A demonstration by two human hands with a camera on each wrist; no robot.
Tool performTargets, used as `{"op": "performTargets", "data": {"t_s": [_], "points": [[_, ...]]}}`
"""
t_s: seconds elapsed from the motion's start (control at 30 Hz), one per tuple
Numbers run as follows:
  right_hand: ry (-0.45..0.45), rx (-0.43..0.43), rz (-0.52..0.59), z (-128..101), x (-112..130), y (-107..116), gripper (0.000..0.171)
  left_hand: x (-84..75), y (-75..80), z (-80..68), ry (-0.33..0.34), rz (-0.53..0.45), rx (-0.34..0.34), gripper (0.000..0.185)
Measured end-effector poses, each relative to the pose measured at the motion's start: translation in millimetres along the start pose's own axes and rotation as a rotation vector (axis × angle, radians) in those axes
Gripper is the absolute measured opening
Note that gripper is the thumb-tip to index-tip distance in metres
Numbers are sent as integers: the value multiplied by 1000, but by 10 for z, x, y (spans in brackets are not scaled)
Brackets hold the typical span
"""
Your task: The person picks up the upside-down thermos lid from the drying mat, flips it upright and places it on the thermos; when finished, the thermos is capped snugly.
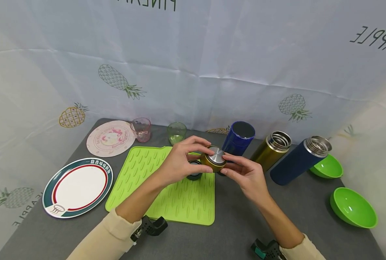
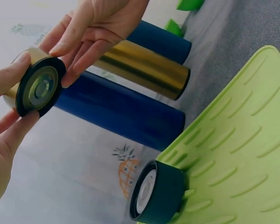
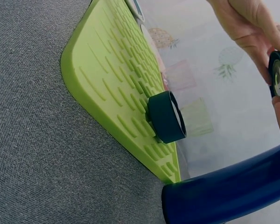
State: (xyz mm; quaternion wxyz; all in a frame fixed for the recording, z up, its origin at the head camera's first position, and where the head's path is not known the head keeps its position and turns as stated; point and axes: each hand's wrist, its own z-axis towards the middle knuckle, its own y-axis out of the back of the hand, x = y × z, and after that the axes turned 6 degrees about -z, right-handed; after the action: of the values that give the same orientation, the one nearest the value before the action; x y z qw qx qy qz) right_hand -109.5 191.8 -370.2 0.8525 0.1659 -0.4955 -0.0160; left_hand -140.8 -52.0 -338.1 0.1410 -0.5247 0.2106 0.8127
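Note:
Both hands hold a gold flask lid with a silver top, raised above the mat's right edge. My left hand grips it from the left, thumb low and fingers over the top. From the other side my right hand pinches its rim with thumb and fingertips. In the left wrist view the lid's dark underside shows a round inner ring. Beneath the hands, a dark teal lid rests on the lime-green mat, partly hidden in the head view.
Behind the right hand stand a blue flask, an open gold flask and an open dark blue flask. Green bowls lie far right. Left are a rimmed plate, a pink round mat and two glasses.

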Motion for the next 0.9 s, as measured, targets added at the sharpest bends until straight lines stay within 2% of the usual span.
{"op": "performTargets", "data": {"t_s": [0.3,0.57,0.77,0.9], "points": [[5,-24,-16,-4,-12,4,34,-13,-29,5,37,-8,17,38],[52,-24,-6,-13,-35,6,35,28,-81,15,73,58,37,38],[62,-2,-3,-35,-49,27,39,26,-102,8,57,132,41,38],[35,30,-50,-44,-13,52,43,20,-102,-1,39,182,39,39]]}}
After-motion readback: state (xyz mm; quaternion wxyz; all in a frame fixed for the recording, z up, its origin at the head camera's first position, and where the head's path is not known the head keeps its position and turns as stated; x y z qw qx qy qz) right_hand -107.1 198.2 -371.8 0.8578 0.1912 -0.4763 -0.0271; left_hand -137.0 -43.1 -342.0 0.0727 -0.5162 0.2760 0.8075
